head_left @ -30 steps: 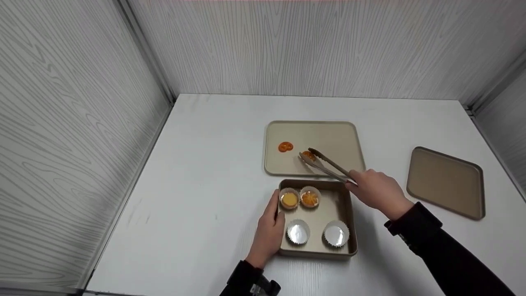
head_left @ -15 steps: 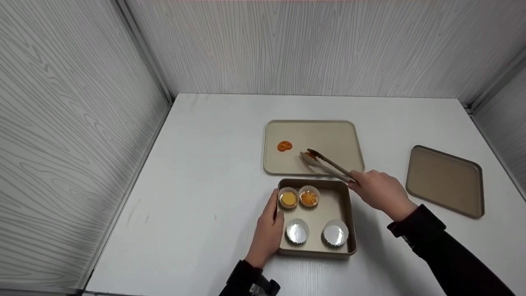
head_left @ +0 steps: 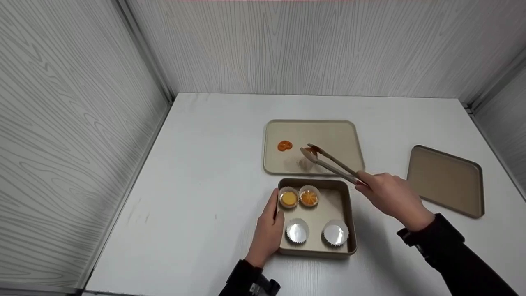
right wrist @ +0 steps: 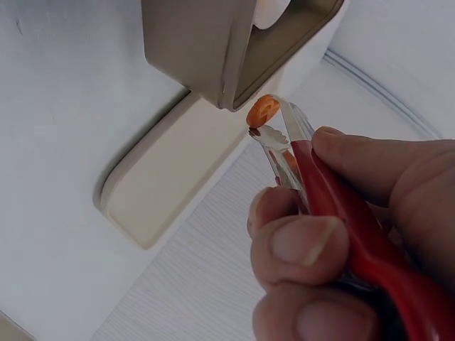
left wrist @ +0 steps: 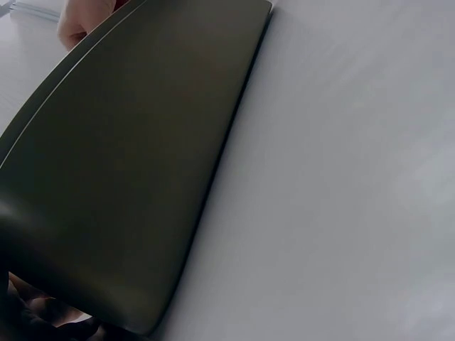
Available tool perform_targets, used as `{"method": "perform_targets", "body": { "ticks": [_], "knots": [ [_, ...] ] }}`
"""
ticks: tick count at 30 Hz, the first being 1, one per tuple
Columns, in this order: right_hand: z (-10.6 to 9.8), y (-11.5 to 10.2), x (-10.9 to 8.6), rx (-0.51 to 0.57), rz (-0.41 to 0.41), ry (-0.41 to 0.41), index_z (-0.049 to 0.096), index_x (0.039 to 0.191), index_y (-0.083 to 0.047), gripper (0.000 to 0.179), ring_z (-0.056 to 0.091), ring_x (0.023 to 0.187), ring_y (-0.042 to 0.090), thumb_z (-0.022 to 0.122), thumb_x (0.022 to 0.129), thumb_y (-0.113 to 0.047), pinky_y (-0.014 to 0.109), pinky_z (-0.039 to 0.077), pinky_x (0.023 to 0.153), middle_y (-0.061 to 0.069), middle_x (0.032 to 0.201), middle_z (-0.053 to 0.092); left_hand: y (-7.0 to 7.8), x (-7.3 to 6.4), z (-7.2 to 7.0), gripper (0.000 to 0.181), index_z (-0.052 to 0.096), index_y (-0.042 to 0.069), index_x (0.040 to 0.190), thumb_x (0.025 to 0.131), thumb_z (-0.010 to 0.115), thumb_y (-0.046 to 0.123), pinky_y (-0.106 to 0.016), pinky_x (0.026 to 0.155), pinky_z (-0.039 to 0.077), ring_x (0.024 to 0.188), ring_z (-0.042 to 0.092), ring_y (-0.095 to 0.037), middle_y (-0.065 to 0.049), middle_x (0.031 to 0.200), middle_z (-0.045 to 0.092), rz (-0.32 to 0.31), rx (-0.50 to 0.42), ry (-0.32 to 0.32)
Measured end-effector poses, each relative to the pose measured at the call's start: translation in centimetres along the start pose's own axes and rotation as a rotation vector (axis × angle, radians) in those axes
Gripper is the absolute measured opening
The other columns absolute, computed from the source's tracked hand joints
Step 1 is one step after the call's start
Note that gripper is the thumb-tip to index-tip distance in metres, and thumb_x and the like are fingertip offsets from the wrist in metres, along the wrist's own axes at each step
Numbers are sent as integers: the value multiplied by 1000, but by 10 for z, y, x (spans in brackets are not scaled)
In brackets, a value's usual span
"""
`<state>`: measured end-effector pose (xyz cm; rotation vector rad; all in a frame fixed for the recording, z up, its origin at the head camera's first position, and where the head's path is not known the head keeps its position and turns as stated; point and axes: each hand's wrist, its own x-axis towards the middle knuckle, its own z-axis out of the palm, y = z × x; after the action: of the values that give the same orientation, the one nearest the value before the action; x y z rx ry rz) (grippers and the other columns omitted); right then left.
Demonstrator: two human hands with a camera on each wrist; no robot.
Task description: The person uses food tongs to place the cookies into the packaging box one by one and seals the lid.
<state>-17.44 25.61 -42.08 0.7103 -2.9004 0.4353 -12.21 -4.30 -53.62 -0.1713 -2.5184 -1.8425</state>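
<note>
In the head view my right hand [head_left: 392, 197] grips food tongs [head_left: 339, 163], whose red handle [right wrist: 341, 206] shows in the right wrist view. Pinched in the tong tips is an orange fruit slice [right wrist: 263, 110], held over the flat tray [head_left: 333, 135]. My left hand [head_left: 267, 234] holds the left wall of a deep square baking pan [head_left: 316, 224]. Inside it are a yellow-filled tart [head_left: 289, 199], a tart topped with an orange slice [head_left: 309, 198], and two pale fluted cups, one at left [head_left: 297, 231] and one at right [head_left: 335, 233].
Another orange piece [head_left: 284, 146] lies on the left part of the flat tray. A second, darker tray [head_left: 446, 181] sits on the white table [head_left: 197, 185] at the right. Wood-grain panels [head_left: 263, 49] stand behind and at the sides.
The tongs now pinch the orange slice and have lifted it off the tray. My right hand has shifted a little to the right; the left hand stays at the pan.
</note>
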Motion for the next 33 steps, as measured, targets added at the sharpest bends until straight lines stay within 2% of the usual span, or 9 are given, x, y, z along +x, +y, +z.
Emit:
{"method": "perform_targets", "body": {
  "ticks": [13,22,27,33],
  "knots": [
    [-24,-5,-37,-75,-100,71,51,87,-20,24,30,54,2,72,95,-16,21,24,46,-17,62,29,1,0,-1,60,23,8,164,107,40,8,-41,126,22,154,23,-20,-6,168,26,-2,-2,-3],
    [-39,-8,-56,-89,-73,-12,51,90,-25,23,30,55,2,73,95,-22,22,24,45,-19,62,30,1,0,0,59,22,5,163,107,39,7,-43,126,21,154,23,-23,-9,168,26,5,-1,-7],
    [-44,-8,-63,-103,-107,-2,52,92,-25,25,30,55,0,77,92,-19,21,25,46,-20,62,30,2,1,0,59,22,5,163,107,39,7,-41,126,21,154,23,-21,-10,168,25,-1,9,2],
    [-51,-8,-75,-127,-98,-13,55,97,-27,25,32,55,-1,78,90,-20,21,26,45,-23,63,35,1,2,0,60,21,5,163,107,39,7,-40,127,20,154,22,-20,-10,168,24,-2,19,2]
  ]
}}
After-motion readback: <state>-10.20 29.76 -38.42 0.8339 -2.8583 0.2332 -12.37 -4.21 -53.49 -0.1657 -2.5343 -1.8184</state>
